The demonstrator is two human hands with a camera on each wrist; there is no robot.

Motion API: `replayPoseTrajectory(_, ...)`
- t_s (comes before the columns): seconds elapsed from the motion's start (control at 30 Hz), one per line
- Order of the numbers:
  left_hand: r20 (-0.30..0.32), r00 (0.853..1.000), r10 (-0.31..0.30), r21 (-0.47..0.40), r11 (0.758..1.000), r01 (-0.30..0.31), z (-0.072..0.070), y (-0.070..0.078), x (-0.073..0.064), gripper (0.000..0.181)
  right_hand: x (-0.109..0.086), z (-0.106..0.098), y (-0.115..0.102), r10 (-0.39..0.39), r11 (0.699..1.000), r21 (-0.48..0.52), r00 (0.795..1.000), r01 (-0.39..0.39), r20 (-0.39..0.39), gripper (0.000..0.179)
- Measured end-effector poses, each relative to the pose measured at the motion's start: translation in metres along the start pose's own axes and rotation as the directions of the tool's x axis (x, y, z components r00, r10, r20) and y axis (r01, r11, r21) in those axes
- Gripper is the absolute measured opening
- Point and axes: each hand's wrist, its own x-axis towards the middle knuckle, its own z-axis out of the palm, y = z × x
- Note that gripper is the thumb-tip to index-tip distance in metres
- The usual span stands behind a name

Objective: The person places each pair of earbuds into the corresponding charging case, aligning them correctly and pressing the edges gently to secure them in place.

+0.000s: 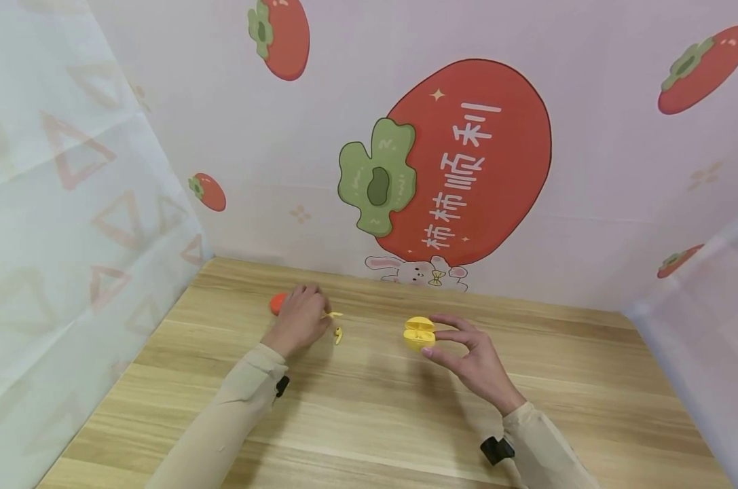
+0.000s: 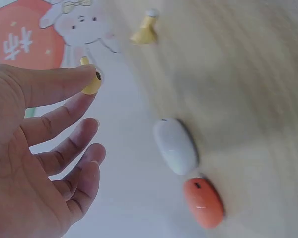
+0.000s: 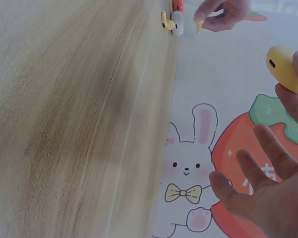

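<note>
My left hand [image 1: 301, 316] pinches a yellow wireless earbud [image 2: 92, 85] between thumb and index finger, lifted above the table; its other fingers are loosely bent. A second yellow earbud [image 1: 338, 335] lies on the wood beside that hand. Toward the right, my right hand [image 1: 475, 356] holds a yellow earbud charging case [image 1: 419, 333] by its side, thumb below and fingers above. The case's lid is up, with its inside facing me in the head view. From the right wrist view, a small dark port shows on the case's [image 3: 280, 64] outside.
An orange case [image 2: 203, 202] and a white case [image 2: 175, 145] lie side by side on the wooden table [image 1: 369, 421]. In the head view the left hand hides the white one. A printed cloth [image 1: 588, 204] hangs behind the table's back edge.
</note>
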Motion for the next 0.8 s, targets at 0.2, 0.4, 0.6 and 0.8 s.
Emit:
replayPoseTrajectory(0.2,-0.045,0.997,0.061,-0.016,0.998,-0.062,-0.013,0.014,-0.001,0.012,0.001,0.0,-0.001,-0.005,1.0,0.002,1.0,0.005,0.002,0.023)
replayPoseTrajectory(0.4,-0.09,0.991,0.103,-0.057,0.992,-0.109,-0.029,0.033,-0.005,0.012,0.001,0.0,-0.003,-0.006,1.0,0.003,1.0,0.006,-0.001,0.024)
replayPoseTrajectory(0.6,-0.155,0.967,0.2,-0.09,0.972,-0.216,-0.04,0.053,-0.011,0.014,0.002,0.001,-0.003,-0.017,1.0,0.0,1.0,0.017,-0.008,0.024)
replayPoseTrajectory(0.8,-0.175,0.947,0.271,-0.09,0.953,-0.29,-0.045,0.071,-0.014,0.013,0.002,0.002,-0.005,-0.026,1.0,-0.018,0.999,0.026,-0.02,0.025)
